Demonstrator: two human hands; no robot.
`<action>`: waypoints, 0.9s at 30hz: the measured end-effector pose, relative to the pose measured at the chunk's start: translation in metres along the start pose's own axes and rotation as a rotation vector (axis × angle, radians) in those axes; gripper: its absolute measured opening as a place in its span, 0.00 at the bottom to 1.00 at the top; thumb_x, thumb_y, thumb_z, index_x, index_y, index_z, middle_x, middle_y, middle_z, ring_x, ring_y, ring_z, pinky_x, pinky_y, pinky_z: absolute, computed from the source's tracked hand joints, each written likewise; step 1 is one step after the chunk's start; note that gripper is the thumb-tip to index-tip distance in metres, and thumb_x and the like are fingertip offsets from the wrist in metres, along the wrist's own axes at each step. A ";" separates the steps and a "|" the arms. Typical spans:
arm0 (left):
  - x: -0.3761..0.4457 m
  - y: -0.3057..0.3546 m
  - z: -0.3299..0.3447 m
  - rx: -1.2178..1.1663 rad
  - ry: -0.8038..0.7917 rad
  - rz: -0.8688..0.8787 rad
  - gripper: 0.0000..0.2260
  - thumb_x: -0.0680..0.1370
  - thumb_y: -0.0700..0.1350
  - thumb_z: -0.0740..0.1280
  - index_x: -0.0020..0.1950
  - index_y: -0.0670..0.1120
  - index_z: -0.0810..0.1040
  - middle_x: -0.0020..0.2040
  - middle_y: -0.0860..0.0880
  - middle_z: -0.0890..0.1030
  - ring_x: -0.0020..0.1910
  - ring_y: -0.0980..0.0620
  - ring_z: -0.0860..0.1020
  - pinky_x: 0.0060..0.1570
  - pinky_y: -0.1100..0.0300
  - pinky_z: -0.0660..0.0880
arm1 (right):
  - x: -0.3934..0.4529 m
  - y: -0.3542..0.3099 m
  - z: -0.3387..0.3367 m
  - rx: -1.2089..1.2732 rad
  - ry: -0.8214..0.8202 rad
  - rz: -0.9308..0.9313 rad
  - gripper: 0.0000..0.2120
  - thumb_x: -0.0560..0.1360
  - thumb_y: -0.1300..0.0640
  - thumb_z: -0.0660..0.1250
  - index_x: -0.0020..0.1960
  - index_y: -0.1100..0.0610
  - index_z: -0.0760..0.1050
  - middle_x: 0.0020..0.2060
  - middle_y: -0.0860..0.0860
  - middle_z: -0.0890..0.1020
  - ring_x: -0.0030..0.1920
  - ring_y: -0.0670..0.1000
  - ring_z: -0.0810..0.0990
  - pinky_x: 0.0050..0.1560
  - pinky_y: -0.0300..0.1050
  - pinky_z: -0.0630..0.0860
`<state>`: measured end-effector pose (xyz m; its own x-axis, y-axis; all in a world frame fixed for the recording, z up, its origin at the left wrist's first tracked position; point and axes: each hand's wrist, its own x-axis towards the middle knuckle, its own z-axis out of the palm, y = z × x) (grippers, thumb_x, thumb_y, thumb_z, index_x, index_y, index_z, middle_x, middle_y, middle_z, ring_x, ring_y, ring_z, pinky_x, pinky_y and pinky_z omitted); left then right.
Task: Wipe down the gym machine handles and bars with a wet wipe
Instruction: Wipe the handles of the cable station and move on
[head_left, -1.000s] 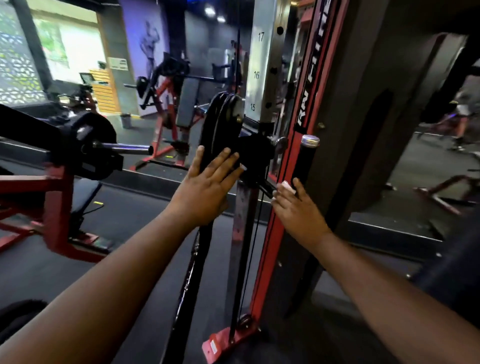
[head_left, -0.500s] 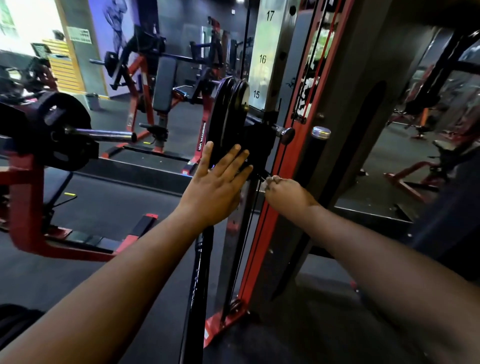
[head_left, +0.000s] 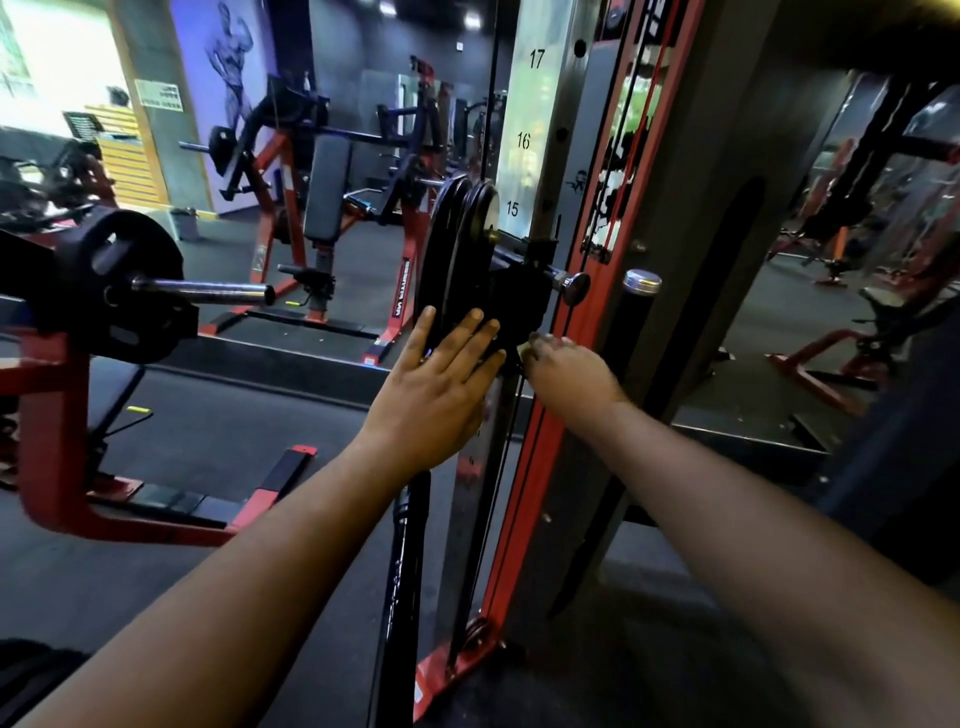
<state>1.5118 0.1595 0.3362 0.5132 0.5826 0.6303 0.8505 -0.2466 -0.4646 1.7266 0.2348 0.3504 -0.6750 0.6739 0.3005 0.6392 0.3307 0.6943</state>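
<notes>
Two bare hands at the rack's pulley carriage, a wipe bunched in the right.

The left hand (head_left: 441, 395) lies flat with straight, spread fingers against the black discs (head_left: 460, 260) on the carriage; below it a black bar (head_left: 402, 587) runs down toward the bottom edge. The right hand (head_left: 566, 376) has its fingers curled round a small pale wipe (head_left: 535, 344), only a scrap of which shows at the fingertips, pressed to the black carriage (head_left: 519, 306) just left of the red upright (head_left: 582, 332). A round knob (head_left: 576, 287) sticks out just above it, and a chrome-capped black post (head_left: 631, 317) stands to the right. The steel column (head_left: 535, 130) is numbered 15, 16, 17. The floor (head_left: 218, 431) is dark rubber; farther off stand red-framed machines (head_left: 322, 208) and a purple mural wall (head_left: 228, 67).
</notes>
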 end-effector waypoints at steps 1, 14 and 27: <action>0.000 0.000 0.000 -0.009 0.005 -0.005 0.28 0.83 0.56 0.56 0.81 0.48 0.64 0.83 0.43 0.57 0.83 0.42 0.49 0.79 0.34 0.43 | 0.005 -0.006 -0.003 -0.006 -0.098 0.054 0.17 0.82 0.61 0.57 0.67 0.60 0.76 0.63 0.58 0.79 0.62 0.58 0.79 0.58 0.48 0.77; -0.002 -0.002 0.004 -0.033 0.035 -0.003 0.28 0.82 0.57 0.60 0.80 0.48 0.66 0.83 0.43 0.57 0.83 0.42 0.50 0.79 0.34 0.43 | -0.045 0.011 0.028 -0.138 -0.020 -0.234 0.12 0.77 0.64 0.63 0.57 0.64 0.81 0.47 0.58 0.83 0.44 0.57 0.82 0.47 0.50 0.79; -0.002 -0.005 0.005 -0.053 0.051 -0.020 0.27 0.80 0.56 0.63 0.79 0.49 0.68 0.83 0.44 0.60 0.83 0.43 0.52 0.79 0.34 0.46 | -0.069 0.096 -0.002 0.201 0.566 -0.015 0.18 0.83 0.67 0.60 0.72 0.62 0.74 0.71 0.60 0.75 0.74 0.62 0.70 0.74 0.65 0.65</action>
<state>1.5055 0.1636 0.3339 0.5003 0.5481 0.6703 0.8648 -0.2770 -0.4189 1.8340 0.2183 0.3975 -0.7403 0.2302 0.6317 0.6483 0.4931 0.5801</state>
